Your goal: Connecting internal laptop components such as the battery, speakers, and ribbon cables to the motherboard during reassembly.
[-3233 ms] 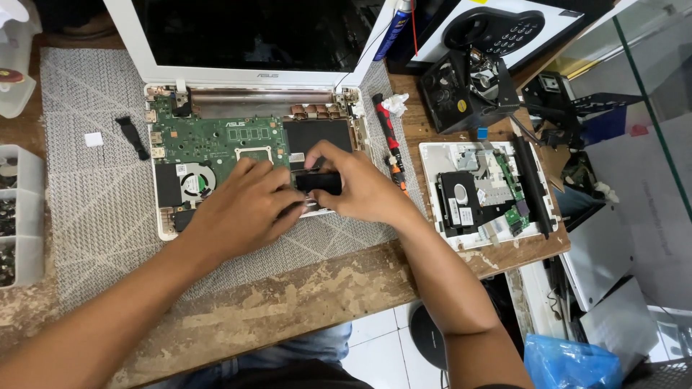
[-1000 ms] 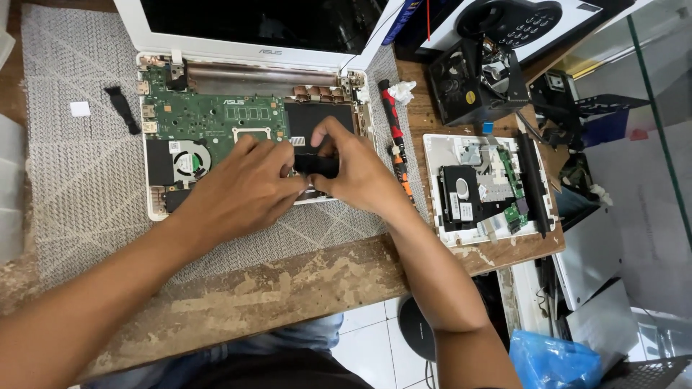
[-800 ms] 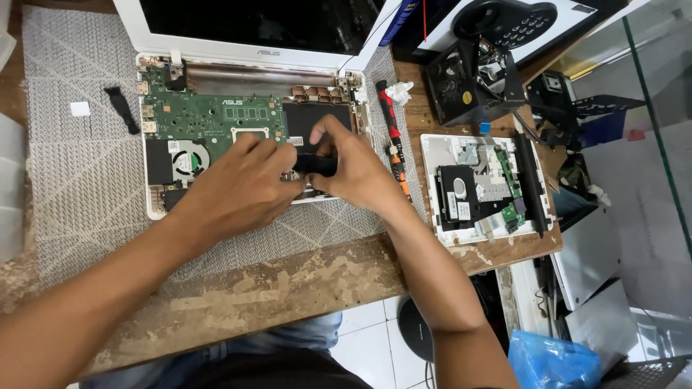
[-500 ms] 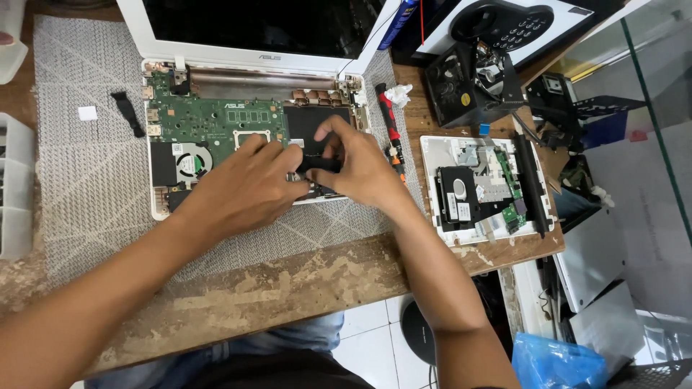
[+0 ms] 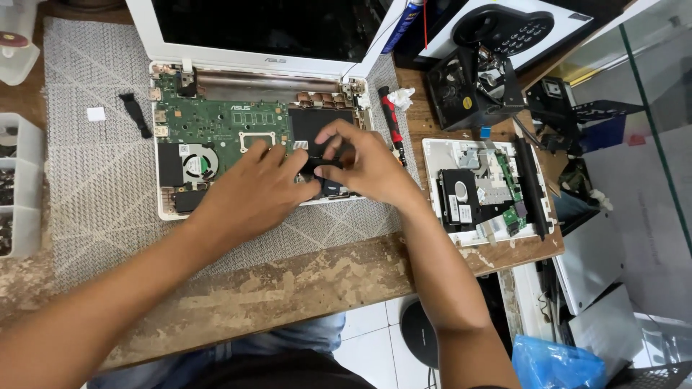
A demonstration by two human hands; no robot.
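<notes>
Worn wooden bench [image 5: 303, 288] under a grey woven mat [image 5: 94, 187] carries an opened white laptop [image 5: 167, 210] with its keyboard cover off and its insides bare. Both hands meet over the right half of that open base. The left hand [image 5: 249, 191] comes in from the lower left, palm down, fingers curled forward onto a small black part [image 5: 322, 165]. The right hand [image 5: 367, 169] comes in from the lower right, its thumb and forefinger closing on the same part from above and from the right. So the part sits between the two sets of fingertips, pinched from both sides, just in front of a dark rectangular bay [image 5: 321, 124] in the laptop. Its long axis seems to run left to right, across the bench, though the fingers hide most of it. Neither hand is clearly nearer; both are touching it.

Left of the hands lie the green circuit board [image 5: 216, 130] and a round fan [image 5: 196, 163]. To the right, beside the laptop, lies a red-handled screwdriver [image 5: 393, 124], pointing away from the person. Further right sits a second white shell [image 5: 440, 155] with a black drive [image 5: 461, 198] in it. A clear parts tray [image 5: 25, 216] stands at the far left edge.
</notes>
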